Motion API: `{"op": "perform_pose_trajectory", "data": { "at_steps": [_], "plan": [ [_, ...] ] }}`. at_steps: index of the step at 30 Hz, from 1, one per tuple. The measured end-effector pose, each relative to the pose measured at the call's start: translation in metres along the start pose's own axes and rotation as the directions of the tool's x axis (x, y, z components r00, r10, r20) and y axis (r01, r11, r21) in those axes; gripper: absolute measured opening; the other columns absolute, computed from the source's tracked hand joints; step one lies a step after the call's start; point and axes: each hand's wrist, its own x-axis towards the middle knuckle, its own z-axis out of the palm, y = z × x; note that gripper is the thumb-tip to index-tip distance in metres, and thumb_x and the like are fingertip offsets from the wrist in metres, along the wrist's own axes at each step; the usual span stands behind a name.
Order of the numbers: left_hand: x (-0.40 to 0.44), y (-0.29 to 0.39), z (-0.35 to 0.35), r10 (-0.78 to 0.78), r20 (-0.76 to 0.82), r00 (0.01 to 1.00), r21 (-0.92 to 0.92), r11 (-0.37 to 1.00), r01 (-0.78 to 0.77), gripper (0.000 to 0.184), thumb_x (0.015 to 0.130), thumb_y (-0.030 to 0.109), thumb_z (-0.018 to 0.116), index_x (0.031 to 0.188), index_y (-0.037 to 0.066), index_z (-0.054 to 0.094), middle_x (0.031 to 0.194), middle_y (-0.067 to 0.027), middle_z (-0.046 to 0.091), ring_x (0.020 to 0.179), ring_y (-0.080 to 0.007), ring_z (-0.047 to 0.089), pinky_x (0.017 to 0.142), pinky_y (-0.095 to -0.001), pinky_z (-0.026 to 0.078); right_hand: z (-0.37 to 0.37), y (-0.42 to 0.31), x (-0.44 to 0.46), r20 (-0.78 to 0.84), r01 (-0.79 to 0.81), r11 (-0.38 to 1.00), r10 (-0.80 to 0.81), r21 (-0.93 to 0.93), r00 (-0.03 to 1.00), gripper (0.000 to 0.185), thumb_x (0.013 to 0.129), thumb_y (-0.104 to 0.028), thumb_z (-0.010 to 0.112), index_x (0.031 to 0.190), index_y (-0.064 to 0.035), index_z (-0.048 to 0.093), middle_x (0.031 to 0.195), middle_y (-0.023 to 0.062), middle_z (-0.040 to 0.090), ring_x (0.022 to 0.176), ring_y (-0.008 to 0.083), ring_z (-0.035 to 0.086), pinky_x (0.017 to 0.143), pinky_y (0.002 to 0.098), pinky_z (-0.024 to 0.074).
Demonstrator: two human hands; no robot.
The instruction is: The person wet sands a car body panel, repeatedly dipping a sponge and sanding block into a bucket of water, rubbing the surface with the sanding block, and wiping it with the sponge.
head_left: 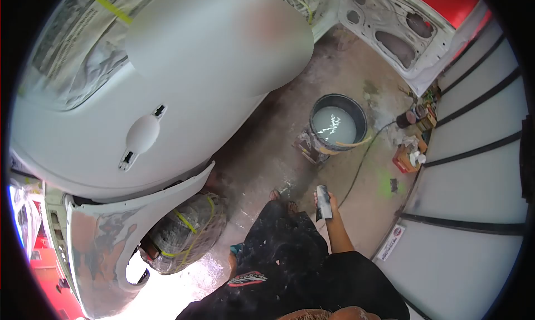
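Note:
My right hand (332, 199) is wrapped round a grey sanding block (324, 204) with a dark side, held upright above the floor. My left hand (232, 260) is low by the black shirt and mostly hidden. A small teal thing (237, 248), cloth- or sponge-like, shows at it; the fingers cannot be made out. Left of me stands a car door (184, 105) in grey-white primer, with a handle recess. Below it is a fender (103, 247) with patchy grey and brown areas. Neither hand touches the car.
A black bucket (363, 111) of cloudy water stands on a support ahead. A dark cable (359, 172) crosses the floor. Small boxes (409, 155) line the panelled wall (473, 186) at right. An open stripped door panel (395, 33) juts out ahead. The wheel (189, 231) is wrapped in plastic.

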Motion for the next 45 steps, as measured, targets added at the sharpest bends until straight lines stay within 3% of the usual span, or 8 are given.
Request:
{"op": "perform_pose_trajectory", "data": {
  "at_steps": [7, 11, 18, 24, 28, 32, 37, 45],
  "plan": [
    [0.083, 0.080, -0.036, 0.075, -0.047, 0.996, -0.068, 0.995, -0.078, 0.069, 0.076, 0.050, 0.087, 0.119, -0.001, 0.070, 0.110, -0.0235, 0.075, 0.103, -0.0417, 0.072, 0.090, -0.0504, 0.054, -0.020, -0.022, 0.000, 0.239, 0.086, 0.996, -0.092, 0.036, 0.967, 0.062, 0.097, -0.039, 0.045, 0.135, 0.0083, 0.056, 0.114, 0.0205, 0.071, 0.088, 0.0341, 0.070, 0.082, 0.0473, 0.0591],
    [0.106, 0.217, -0.076, 0.138, -0.063, 0.988, -0.153, 0.977, -0.146, 0.071, 0.074, 0.049, 0.088, 0.121, 0.000, 0.068, 0.112, -0.0212, 0.075, 0.102, -0.0379, 0.073, 0.091, -0.0480, 0.055, 0.046, -0.042, -0.021, -0.115, 0.250, 0.963, -0.238, 0.099, 0.964, 0.060, 0.104, -0.043, 0.044, 0.134, 0.0072, 0.057, 0.104, 0.0201, 0.070, 0.083, 0.0335, 0.070, 0.073, 0.0472, 0.0612],
    [0.155, 0.428, -0.085, 0.371, 0.037, 0.928, -0.187, 0.915, -0.358, 0.065, 0.083, 0.060, 0.077, 0.106, 0.000, 0.074, 0.093, -0.0243, 0.076, 0.091, -0.0364, 0.075, 0.082, -0.0471, 0.055, 0.138, -0.101, -0.042, 0.322, 0.268, 0.953, -0.301, 0.142, 0.898, 0.083, 0.102, -0.051, 0.060, 0.161, 0.0000, 0.030, 0.130, 0.0153, 0.061, 0.099, 0.0259, 0.064, 0.079, 0.0363, 0.0604],
    [0.126, 0.596, -0.047, 0.513, 0.193, 0.836, -0.311, 0.841, -0.444, 0.057, 0.093, 0.056, 0.072, 0.109, 0.002, 0.075, 0.094, -0.0149, 0.077, 0.087, -0.0223, 0.073, 0.079, -0.0422, 0.056, 0.189, -0.159, -0.008, 0.415, 0.125, 0.989, -0.147, 0.078, 0.898, 0.080, 0.103, -0.051, 0.058, 0.158, 0.0018, 0.035, 0.118, 0.0143, 0.061, 0.090, 0.0237, 0.058, 0.072, 0.0348, 0.0572],
    [0.095, 0.705, -0.008, 0.599, 0.291, 0.746, -0.301, 0.797, -0.523, 0.072, 0.091, 0.069, 0.066, 0.107, -0.001, 0.075, 0.092, -0.0215, 0.076, 0.090, -0.0323, 0.075, 0.080, -0.0463, 0.056, 0.209, -0.232, 0.037, 0.283, 0.058, 0.997, -0.042, -0.050, 0.958, 0.073, 0.104, -0.057, 0.051, 0.148, 0.0010, 0.050, 0.106, 0.0148, 0.066, 0.084, 0.0243, 0.062, 0.071, 0.0374, 0.0577],
    [0.096, 0.782, 0.065, 0.683, 0.277, 0.676, -0.264, 0.730, -0.630, 0.081, 0.091, 0.060, 0.071, 0.138, -0.005, 0.058, 0.117, -0.0283, 0.072, 0.111, -0.0388, 0.071, 0.096, -0.0475, 0.054, 0.186, -0.310, 0.115, -0.048, 0.057, 0.989, -0.063, -0.134, 0.997, 0.052, 0.105, -0.053, 0.053, 0.115, -0.0032, 0.065, 0.090, 0.0162, 0.069, 0.075, 0.0329, 0.069, 0.068, 0.0477, 0.0604],
    [0.146, 0.800, 0.192, 0.651, 0.264, 0.712, -0.089, 0.751, -0.654, 0.078, 0.082, 0.035, 0.081, 0.144, -0.003, 0.051, 0.130, -0.0294, 0.066, 0.125, -0.0427, 0.063, 0.105, -0.0489, 0.051, 0.117, -0.366, 0.214, -0.549, 0.051, 0.962, -0.196, -0.268, 0.812, 0.052, 0.106, -0.048, 0.056, 0.131, -0.0025, 0.061, 0.121, 0.0210, 0.068, 0.100, 0.0417, 0.069, 0.084, 0.0582, 0.0593],
    [0.193, 0.763, 0.289, 0.393, 0.404, 0.826, 0.351, 0.767, -0.537, 0.040, 0.085, 0.018, 0.075, 0.122, 0.002, 0.070, 0.118, -0.0174, 0.074, 0.114, -0.0361, 0.071, 0.094, -0.0487, 0.057, 0.076, -0.345, 0.256, -0.642, -0.251, 0.682, -0.408, -0.687, 0.650, 0.053, 0.105, -0.035, 0.058, 0.135, 0.0080, 0.058, 0.127, 0.0185, 0.067, 0.105, 0.0341, 0.069, 0.086, 0.0513, 0.0568]
  ]
}}
